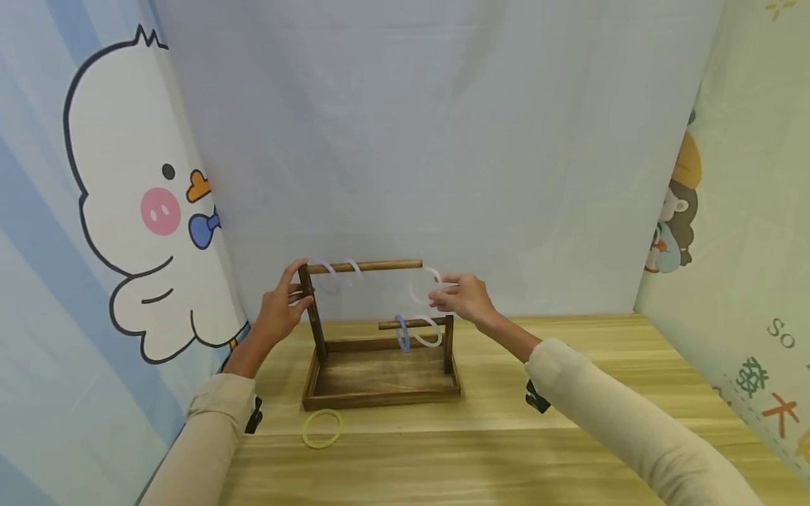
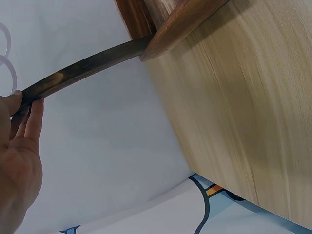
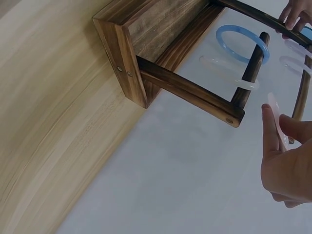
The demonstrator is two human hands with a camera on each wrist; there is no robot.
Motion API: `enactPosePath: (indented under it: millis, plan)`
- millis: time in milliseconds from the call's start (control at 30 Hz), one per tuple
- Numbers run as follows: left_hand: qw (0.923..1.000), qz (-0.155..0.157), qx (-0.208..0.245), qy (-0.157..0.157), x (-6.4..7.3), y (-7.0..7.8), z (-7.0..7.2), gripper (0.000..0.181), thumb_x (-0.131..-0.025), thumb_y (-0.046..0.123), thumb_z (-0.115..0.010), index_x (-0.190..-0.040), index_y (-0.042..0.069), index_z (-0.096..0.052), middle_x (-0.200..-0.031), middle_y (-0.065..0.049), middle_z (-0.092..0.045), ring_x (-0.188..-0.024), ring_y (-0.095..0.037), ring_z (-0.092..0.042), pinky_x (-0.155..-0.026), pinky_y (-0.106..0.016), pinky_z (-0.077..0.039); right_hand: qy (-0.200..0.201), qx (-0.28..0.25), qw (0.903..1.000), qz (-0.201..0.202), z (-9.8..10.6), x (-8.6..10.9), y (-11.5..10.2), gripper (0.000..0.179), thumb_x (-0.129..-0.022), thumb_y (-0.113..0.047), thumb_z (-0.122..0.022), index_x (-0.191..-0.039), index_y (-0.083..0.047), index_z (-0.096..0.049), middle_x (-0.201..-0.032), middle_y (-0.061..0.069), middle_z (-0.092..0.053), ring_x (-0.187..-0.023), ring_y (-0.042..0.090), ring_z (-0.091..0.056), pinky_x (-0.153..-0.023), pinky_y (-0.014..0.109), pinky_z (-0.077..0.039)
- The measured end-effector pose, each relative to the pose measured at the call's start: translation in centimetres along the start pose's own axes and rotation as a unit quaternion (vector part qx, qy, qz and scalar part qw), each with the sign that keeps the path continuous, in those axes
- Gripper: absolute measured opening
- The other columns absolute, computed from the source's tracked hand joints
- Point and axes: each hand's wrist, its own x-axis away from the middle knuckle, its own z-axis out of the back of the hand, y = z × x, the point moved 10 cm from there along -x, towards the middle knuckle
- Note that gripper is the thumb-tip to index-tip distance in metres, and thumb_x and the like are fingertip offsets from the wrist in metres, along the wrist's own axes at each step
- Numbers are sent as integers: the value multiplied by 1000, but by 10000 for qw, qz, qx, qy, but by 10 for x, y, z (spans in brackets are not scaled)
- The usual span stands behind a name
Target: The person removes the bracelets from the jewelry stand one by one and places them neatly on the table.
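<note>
Squaring the pale pink bangle (image 3: 274, 108), near the three-o'clock tip of the upper rod (image 1: 386, 266), to that rod should help — the right hand (image 1: 467, 295) pinches the bangle's edge, while the left hand (image 1: 281, 309) grips the upright (image 1: 316, 323) at nine o'clock — best braced firmly.

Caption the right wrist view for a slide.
Right hand pinches a thin pale pink ring near a dark brown wooden rod.

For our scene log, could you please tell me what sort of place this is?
Probably a makeshift tabletop booth, judging by the wood-grain table, the plain backdrop behind it and the cartoon-bird curtain on the left.
</note>
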Motion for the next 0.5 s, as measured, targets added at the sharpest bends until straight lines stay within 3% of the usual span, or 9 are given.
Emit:
enactPosePath:
  millis: [233, 500]
  plan:
    - [10000, 9, -38, -18, 0, 0, 0, 82, -95, -8, -71, -161, 19, -31, -123, -36, -66, -110, -49, -69, -91, -56, -61, -160, -73, 9998, -9, -13, 3, -2, 56, -98, -2, -72, -148, 8, -49, -111, 27, -74, -91, 31, -78, -82, 36, -66]
    - [10000, -31, -66, 21, 1, 1, 1, 80, -94, -9, -71, -159, 16, -32, -121, -36, -67, -109, -49, -70, -91, -54, -62, -285, -26, 9993, 238, -26, 9, -8, 59, -97, -3, -73, -151, 1, -49, -108, 26, -75, -94, 42, -75, -84, 43, -66]
